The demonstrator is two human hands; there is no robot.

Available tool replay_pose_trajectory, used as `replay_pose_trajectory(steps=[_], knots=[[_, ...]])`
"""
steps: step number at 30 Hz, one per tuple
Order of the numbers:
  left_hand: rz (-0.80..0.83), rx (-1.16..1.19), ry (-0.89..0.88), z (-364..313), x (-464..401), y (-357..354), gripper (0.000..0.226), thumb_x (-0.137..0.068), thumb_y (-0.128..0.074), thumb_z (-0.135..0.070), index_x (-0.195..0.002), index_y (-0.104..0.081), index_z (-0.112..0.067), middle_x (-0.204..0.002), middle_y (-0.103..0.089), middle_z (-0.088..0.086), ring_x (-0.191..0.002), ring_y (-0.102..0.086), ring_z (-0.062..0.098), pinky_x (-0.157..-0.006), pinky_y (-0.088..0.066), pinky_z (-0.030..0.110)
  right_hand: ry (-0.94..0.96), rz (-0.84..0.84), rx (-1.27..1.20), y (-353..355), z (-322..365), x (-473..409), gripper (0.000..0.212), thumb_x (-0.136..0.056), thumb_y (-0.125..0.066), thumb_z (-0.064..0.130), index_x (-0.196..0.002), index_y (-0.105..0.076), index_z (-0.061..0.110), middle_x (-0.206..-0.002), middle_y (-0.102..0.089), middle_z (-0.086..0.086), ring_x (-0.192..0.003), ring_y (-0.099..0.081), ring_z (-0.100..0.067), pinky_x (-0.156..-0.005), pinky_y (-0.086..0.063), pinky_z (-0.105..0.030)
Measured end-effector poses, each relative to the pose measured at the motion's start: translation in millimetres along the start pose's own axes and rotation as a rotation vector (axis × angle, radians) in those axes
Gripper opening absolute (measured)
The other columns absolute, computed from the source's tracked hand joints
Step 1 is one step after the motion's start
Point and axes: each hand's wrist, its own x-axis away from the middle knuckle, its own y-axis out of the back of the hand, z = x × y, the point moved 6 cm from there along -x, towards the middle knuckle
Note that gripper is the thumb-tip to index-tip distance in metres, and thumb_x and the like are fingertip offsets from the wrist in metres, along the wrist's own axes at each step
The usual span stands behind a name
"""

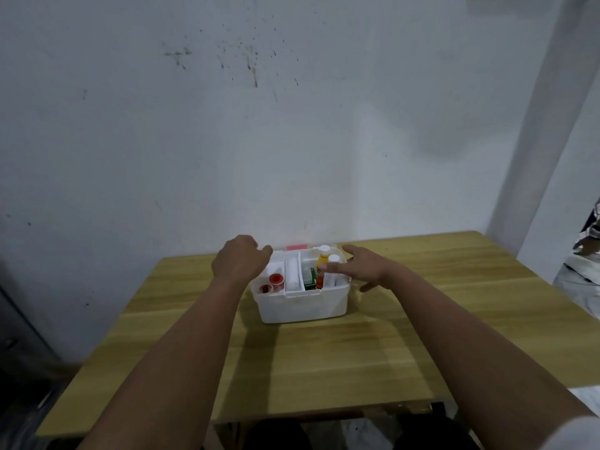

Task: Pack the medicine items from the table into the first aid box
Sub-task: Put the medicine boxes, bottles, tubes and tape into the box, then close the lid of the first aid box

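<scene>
The white first aid box stands open at the middle of the wooden table. Inside it I see two red-capped items on the left, a white roll in the middle, and a yellow bottle with a white cap beside a white bottle on the right. The box lid with a pink patch lies back behind it. My left hand hovers over the box's far left corner, fingers curled, holding nothing visible. Over the right rim, my right hand is spread with fingers apart.
A stained white wall rises right behind the table. A white pillar stands at the right, with crinkled silvery material beyond the table's right edge. A dark object sits on the floor at the left.
</scene>
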Motion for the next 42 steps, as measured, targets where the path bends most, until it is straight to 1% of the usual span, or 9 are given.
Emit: replay_pose_trajectory(steps=[4, 8, 13, 20, 24, 30, 33, 37, 42], knots=[[0.138, 0.271, 0.194, 35, -15, -33, 0.065, -0.089, -0.055, -0.068, -0.12, -0.072, -0.013, -0.12, -0.073, 0.008, -0.105, -0.069, 0.029, -0.094, -0.056, 0.045, -0.048, -0.052, -0.103, 4, -6, -19, 0.129, -0.057, -0.06, 0.097, -0.156, -0.037, 0.017, -0.157, -0.046, -0.006, -0.128, -0.057, -0.03, -0.086, -0.056, -0.046], [0.269, 0.584, 0.416, 56, -29, -66, 0.066, -0.087, -0.059, -0.07, -0.096, -0.073, -0.006, -0.097, -0.076, 0.013, -0.087, -0.072, 0.032, -0.088, -0.061, 0.049, -0.051, -0.109, -0.197, 6, -16, -46, 0.106, -0.06, -0.058, 0.097, -0.126, -0.07, 0.015, -0.129, -0.07, -0.006, -0.113, -0.067, -0.025, -0.104, -0.051, -0.051], [0.384, 0.698, 0.494, 61, -47, -92, 0.071, -0.089, -0.055, -0.073, -0.103, -0.07, -0.005, -0.092, -0.074, 0.012, -0.082, -0.068, 0.03, -0.072, -0.054, 0.038, -0.159, -0.13, -0.338, 2, -23, -73, 0.061, -0.083, -0.063, 0.074, -0.099, -0.075, 0.017, -0.102, -0.078, -0.006, -0.097, -0.072, -0.028, -0.094, -0.057, -0.045], [0.443, 0.758, 0.423, 52, -69, -101, 0.074, -0.087, -0.054, -0.077, -0.11, -0.068, -0.008, -0.102, -0.075, 0.013, -0.091, -0.071, 0.031, -0.076, -0.053, 0.038, -0.21, -0.072, -0.439, -2, -27, -104, 0.058, -0.077, -0.077, 0.046, -0.11, -0.075, -0.001, -0.112, -0.073, -0.026, -0.084, -0.066, -0.03, -0.074, -0.05, -0.039], [0.425, 0.777, 0.391, 45, -74, -93, 0.078, -0.086, -0.05, -0.08, -0.11, -0.066, -0.007, -0.107, -0.072, 0.012, -0.097, -0.067, 0.03, -0.084, -0.054, 0.042, -0.205, -0.068, -0.482, 2, -16, -107, 0.078, -0.06, -0.086, 0.056, -0.115, -0.073, 0.003, -0.095, -0.073, -0.017, -0.073, -0.064, -0.028, -0.066, -0.05, -0.036], [0.378, 0.808, 0.263, 18, -68, -49, 0.091, -0.085, -0.04, -0.084, -0.143, -0.054, -0.016, -0.14, -0.063, 0.009, -0.126, -0.058, 0.033, -0.113, -0.041, 0.052, -0.041, -0.166, -0.415, 25, 29, -82, 0.089, -0.068, -0.068, 0.085, -0.133, -0.06, 0.024, -0.116, -0.073, -0.003, -0.108, -0.068, -0.026, -0.102, -0.051, -0.052], [0.331, 0.83, 0.209, 8, -53, -28, 0.092, -0.086, -0.037, -0.084, -0.149, -0.05, -0.017, -0.147, -0.058, 0.008, -0.126, -0.055, 0.029, -0.101, -0.045, 0.045, 0.057, -0.232, -0.385, 28, 45, -59, 0.098, -0.068, -0.06, 0.091, -0.143, -0.051, 0.028, -0.127, -0.065, -0.002, -0.115, -0.063, -0.026, -0.098, -0.049, -0.05], [0.292, 0.818, 0.166, 0, -23, -4, 0.108, -0.075, -0.03, -0.092, -0.152, -0.046, -0.017, -0.154, -0.05, 0.01, -0.136, -0.05, 0.032, -0.108, -0.043, 0.05, 0.204, -0.339, -0.346, 28, 59, -19, 0.102, -0.074, -0.046, 0.093, -0.149, -0.047, 0.023, -0.146, -0.057, -0.004, -0.131, -0.056, -0.027, -0.106, -0.045, -0.051], [0.253, 0.755, 0.115, 5, 16, 5, 0.101, -0.079, -0.027, -0.094, -0.139, -0.058, -0.019, -0.141, -0.058, 0.01, -0.122, -0.056, 0.029, -0.11, -0.044, 0.054, 0.348, -0.392, -0.336, 20, 62, 31, 0.09, -0.082, -0.039, 0.083, -0.132, -0.065, 0.013, -0.132, -0.066, -0.009, -0.122, -0.062, -0.024, -0.109, -0.045, -0.043]])
